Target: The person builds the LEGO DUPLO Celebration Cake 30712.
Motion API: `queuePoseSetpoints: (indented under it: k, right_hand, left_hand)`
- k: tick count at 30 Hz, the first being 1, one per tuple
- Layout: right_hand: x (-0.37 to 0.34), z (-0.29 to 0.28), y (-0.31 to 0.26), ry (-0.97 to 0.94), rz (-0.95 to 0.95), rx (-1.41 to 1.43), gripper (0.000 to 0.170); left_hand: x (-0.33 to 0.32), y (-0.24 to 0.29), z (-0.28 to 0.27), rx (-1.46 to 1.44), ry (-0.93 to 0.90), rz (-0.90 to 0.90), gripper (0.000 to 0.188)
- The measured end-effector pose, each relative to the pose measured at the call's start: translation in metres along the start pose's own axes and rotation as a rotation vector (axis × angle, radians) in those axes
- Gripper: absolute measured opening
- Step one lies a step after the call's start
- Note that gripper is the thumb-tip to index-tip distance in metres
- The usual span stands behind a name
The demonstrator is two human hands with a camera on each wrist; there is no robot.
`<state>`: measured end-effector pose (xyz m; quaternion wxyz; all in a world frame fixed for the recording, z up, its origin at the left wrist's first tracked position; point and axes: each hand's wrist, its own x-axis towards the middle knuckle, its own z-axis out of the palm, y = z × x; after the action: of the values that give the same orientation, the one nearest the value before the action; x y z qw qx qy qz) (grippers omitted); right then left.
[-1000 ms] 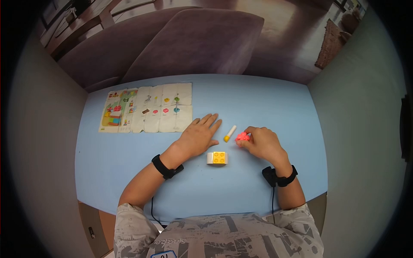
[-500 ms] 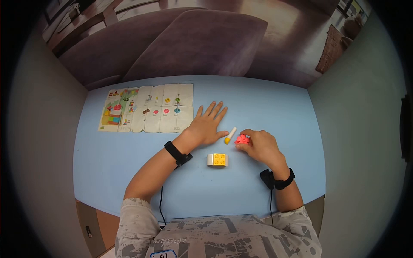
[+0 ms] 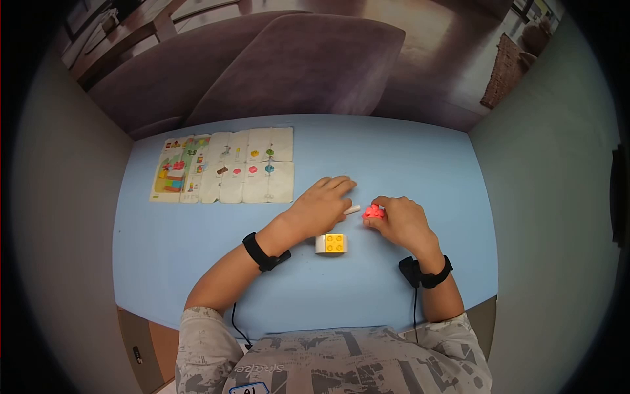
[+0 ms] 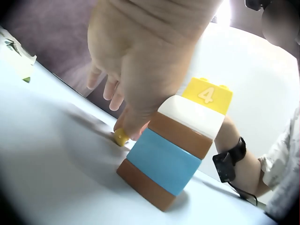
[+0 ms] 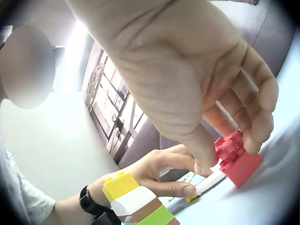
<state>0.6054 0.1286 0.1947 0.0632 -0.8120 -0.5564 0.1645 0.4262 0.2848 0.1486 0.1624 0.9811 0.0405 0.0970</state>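
Observation:
In the head view my left hand (image 3: 323, 206) is over a small white stick with a yellow end (image 3: 354, 210), like a toy candle. Its thumb and index finger close around the yellow end (image 4: 121, 137), seen low by the thumb in the left wrist view. My right hand (image 3: 402, 220) pinches a pink-red flower-shaped toy piece (image 5: 229, 147), with a red toy brick (image 5: 242, 169) directly under it. Nearer the body stands a stack of toy bricks (image 4: 164, 160), layered brown, blue, brown and white. A yellow brick marked 4 (image 4: 207, 95) tops it.
A creased instruction sheet (image 3: 257, 180) lies at the back left of the blue table (image 3: 394, 164). Grey side walls (image 3: 558, 217) flank the table. Cables hang from both wrist cameras.
My left hand first slid forward with fingers spread, then drew back over the candle-like stick, which now lies at a flatter angle. The right hand keeps holding the flower piece, nearly still.

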Motion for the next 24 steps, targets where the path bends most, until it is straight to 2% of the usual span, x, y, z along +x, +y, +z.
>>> queuePoseSetpoints:
  k: [3, 7, 10, 13, 16, 19, 24]
  right_hand:
    - [0.000, -0.001, -0.001, -0.014, 0.008, -0.011, 0.050]
    - [0.000, -0.002, -0.002, -0.021, 0.008, -0.013, 0.049]
    - [0.000, -0.002, -0.001, -0.025, 0.004, 0.002, 0.048]
    - [-0.001, 0.000, 0.001, -0.011, -0.023, -0.006, 0.048]
    - [-0.001, 0.001, 0.001, 0.001, -0.031, -0.018, 0.046]
    - [-0.001, 0.005, 0.004, 0.044, -0.081, 0.000, 0.044]
    - [-0.001, 0.003, 0.001, -0.005, -0.032, -0.002, 0.043]
  left_hand:
    - [0.001, -0.002, 0.005, 0.072, -0.003, -0.014, 0.015]
    - [0.001, -0.002, 0.003, 0.161, 0.060, -0.016, 0.013]
    - [-0.004, 0.003, -0.020, 0.106, -0.007, -0.195, 0.013]
    - [-0.016, 0.014, -0.052, -0.150, 0.146, -0.238, 0.016]
    - [-0.029, 0.031, -0.074, -0.256, 0.123, -0.173, 0.015]
    - [-0.040, 0.046, -0.069, -0.226, 0.093, -0.035, 0.014]
    - [-0.041, 0.057, -0.058, -0.227, 0.078, -0.005, 0.013]
